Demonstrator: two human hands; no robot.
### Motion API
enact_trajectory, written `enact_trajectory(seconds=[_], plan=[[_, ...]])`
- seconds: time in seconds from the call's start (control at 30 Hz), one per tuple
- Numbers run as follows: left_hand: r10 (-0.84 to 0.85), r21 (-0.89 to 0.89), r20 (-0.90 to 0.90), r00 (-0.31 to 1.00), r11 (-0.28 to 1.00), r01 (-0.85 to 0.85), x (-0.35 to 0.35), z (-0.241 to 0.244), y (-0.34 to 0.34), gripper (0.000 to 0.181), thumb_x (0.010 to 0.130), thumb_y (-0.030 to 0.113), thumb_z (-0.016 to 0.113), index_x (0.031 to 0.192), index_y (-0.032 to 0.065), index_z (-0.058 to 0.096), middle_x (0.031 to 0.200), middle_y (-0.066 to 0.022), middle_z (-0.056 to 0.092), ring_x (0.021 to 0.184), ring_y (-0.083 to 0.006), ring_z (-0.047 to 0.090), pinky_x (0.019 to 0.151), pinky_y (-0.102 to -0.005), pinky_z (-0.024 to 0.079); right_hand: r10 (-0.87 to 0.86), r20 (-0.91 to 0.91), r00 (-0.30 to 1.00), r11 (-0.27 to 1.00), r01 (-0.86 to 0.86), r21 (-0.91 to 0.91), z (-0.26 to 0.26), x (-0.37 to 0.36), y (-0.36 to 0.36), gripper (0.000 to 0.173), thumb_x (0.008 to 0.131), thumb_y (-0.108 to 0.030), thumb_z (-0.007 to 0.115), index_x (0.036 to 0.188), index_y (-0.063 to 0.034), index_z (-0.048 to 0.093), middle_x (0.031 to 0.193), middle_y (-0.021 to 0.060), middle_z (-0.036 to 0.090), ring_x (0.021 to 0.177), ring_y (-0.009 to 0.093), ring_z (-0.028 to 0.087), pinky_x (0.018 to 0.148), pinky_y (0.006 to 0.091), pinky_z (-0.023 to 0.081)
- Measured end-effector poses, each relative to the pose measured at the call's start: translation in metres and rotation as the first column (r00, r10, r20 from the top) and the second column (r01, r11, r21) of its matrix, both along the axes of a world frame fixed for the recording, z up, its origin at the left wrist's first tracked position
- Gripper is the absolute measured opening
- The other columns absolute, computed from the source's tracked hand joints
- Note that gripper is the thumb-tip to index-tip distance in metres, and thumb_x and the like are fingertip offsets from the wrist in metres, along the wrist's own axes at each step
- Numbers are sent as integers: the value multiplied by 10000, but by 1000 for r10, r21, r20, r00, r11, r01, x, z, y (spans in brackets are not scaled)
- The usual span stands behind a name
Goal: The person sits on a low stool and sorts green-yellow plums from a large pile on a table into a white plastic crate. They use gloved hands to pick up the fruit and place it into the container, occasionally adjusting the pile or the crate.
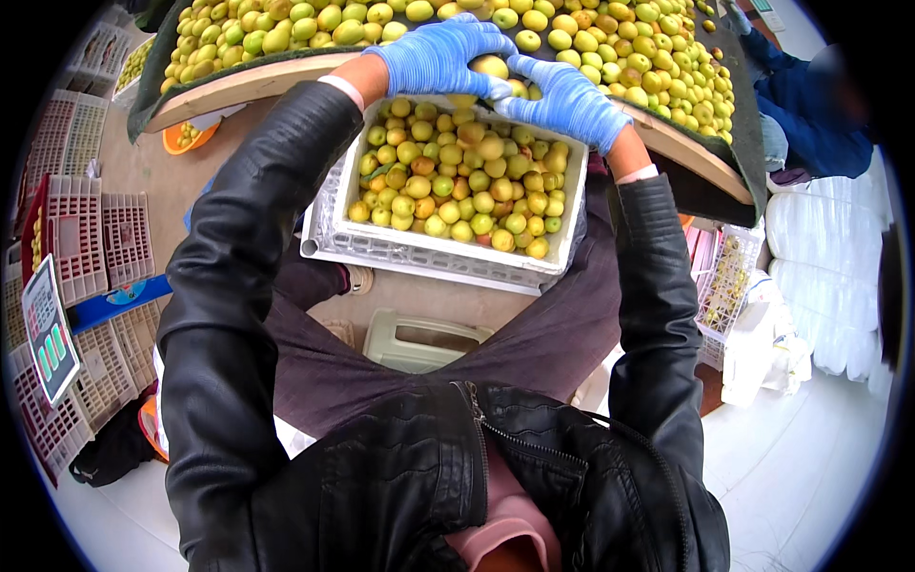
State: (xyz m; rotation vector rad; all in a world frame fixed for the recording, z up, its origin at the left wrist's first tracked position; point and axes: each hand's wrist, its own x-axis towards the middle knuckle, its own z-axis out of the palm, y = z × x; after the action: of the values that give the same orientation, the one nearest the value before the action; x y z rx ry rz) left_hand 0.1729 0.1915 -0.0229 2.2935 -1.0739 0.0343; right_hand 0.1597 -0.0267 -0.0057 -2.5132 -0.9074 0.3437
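At the front edge of a sloped sorting table, both my hands wear blue-and-white knit gloves. My left hand (443, 58) arches over the wooden rim, thumb and fingers spread around a yellow-green fruit (490, 66). My right hand (572, 100) faces it, its fingers apart and its tips near the left thumb. A few fruits show in the gap between the palms. Directly below, a white plastic crate (457, 254) between my knees holds many small round yellow-green fruits (457, 179), some blushed brown. More fruits (286, 32) cover the dark tabletop on both sides.
Stacked plastic crates (75, 236) and a scale display (51, 329) stand at the left. An orange bowl (171, 143) sits under the table. A pale green plastic stool (386, 336) lies below. At right are a co-worker (815, 114), a crate of fruit (725, 279) and wrapped white bundles (822, 272).
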Motion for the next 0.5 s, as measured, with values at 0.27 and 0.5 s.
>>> enact_trajectory(seconds=[0.27,0.5], plan=[[123,-45,268,956,992,-115,-82,-28,2,491,811,316,672,1241,116,546,1136,-106,550,1071,-291,520,928,-391,445,-202,362,910,975,153,160,-21,-78,-3,402,780,-325,669,1122,-129,593,1091,59,610,946,253,630,780,357,528],[244,63,58,968,967,-247,-139,-100,17,521,845,317,632,1326,171,496,1332,-106,478,1196,-300,467,1013,-434,372,-283,191,940,951,249,181,-114,-118,-12,466,805,-291,656,1224,-106,571,1237,153,558,1165,310,517,978,397,424]])
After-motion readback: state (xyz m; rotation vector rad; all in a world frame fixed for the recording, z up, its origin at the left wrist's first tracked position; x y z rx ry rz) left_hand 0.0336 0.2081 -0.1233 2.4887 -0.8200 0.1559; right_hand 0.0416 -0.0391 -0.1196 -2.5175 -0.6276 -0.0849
